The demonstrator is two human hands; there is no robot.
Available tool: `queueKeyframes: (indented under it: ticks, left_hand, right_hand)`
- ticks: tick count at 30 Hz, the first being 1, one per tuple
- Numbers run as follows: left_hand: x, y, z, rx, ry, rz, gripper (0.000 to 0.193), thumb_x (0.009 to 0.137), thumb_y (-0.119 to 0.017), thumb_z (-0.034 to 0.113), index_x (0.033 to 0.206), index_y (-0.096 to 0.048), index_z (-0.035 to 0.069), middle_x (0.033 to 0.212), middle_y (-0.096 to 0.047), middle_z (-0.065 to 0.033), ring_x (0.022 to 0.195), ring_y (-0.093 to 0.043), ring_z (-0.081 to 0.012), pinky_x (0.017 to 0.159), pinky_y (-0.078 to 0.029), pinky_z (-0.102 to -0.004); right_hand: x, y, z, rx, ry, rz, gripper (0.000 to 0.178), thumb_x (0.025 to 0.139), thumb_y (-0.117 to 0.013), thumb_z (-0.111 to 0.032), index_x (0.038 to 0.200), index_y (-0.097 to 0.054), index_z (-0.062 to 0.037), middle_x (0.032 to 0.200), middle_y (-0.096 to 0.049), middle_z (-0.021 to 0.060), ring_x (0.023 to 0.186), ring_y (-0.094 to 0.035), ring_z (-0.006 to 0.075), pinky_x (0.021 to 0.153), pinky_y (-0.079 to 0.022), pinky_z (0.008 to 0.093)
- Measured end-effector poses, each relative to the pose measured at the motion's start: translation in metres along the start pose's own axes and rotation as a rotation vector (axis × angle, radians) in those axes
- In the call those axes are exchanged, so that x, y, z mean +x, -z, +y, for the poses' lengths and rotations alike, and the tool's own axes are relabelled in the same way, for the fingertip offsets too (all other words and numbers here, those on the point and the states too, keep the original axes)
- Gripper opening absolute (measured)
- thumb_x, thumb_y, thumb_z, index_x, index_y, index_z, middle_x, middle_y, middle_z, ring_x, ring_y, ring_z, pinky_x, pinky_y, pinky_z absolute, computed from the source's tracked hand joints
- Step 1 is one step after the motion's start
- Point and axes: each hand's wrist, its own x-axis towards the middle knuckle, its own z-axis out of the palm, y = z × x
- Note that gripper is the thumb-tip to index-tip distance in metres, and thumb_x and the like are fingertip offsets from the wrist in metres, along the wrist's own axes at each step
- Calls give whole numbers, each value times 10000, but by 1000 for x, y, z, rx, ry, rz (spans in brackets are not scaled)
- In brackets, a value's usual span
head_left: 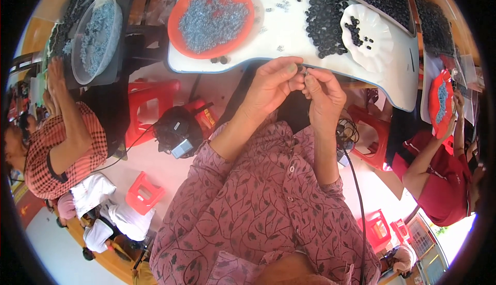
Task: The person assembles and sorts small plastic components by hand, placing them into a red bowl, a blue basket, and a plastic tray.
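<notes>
My two hands meet just off the near edge of the white table (232,64), fingertips almost touching. My left hand (274,84) is closed in a pinch around a small dark piece (301,69), partly hidden by the fingers. Thumb and forefinger of my right hand (324,93) are pinched together against it, on something too small to make out. Beyond the hands, many black ring-shaped parts (323,24) lie in a loose pile. To the left, an orange-red plate (174,34) bears a heap of small clear bluish pieces (214,21).
A white scalloped dish (380,52) with a few black parts stands right of the pile, below a tray of black parts (380,1). A dark cable (356,181) hangs beside my right arm. Red stools (150,107) stand nearby. Co-workers sit on both sides.
</notes>
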Motion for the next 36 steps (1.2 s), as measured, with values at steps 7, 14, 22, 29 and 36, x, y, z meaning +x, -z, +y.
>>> queueKeyframes:
  ticks: [7, 14, 22, 29, 36]
  left_hand:
    - [-2, -1, 1, 16, -7, 44, 217, 936, -593, 37, 1125, -630, -63, 1046, -670, -155, 913, -681, -217, 837, -571, -355]
    - [-3, -12, 2, 126, -24, 85, 261, 942, -583, 45, 1178, -621, -58, 1120, -652, -165, 966, -663, -198, 854, -564, -327]
    - [-5, -6, 4, 196, -1, 38, 244, 938, -596, 42, 1157, -624, -61, 1063, -663, -150, 928, -676, -226, 838, -565, -346]
    - [-9, -10, 4, 307, -7, 74, 252, 940, -600, 48, 1167, -631, -57, 992, -677, -112, 841, -660, -158, 775, -554, -285]
    - [-11, -4, 1, 476, -2, 110, 241, 940, -599, 53, 1163, -654, -20, 962, -688, -97, 800, -651, -135, 727, -538, -249]
  right_hand:
    - [0, 1, 1, -35, 11, 27, 127, 887, -684, -32, 1012, -692, -10, 951, -642, 25, 693, -569, 61, 597, -449, 181]
    - [-2, 4, -1, -33, 33, 39, 138, 878, -690, -19, 1015, -691, -4, 959, -635, 29, 691, -564, 63, 612, -448, 177]
    - [-2, 4, 1, -120, 83, -13, 140, 873, -688, -1, 1013, -688, 1, 976, -609, 37, 733, -569, 65, 635, -467, 189]
    - [-2, 5, 1, -151, 62, -28, 133, 863, -694, 8, 996, -690, 7, 961, -612, 43, 748, -585, 75, 644, -478, 198]
    - [-1, 11, -1, -166, 61, -91, 118, 846, -698, 37, 962, -678, 31, 930, -621, 55, 733, -596, 88, 648, -490, 209]
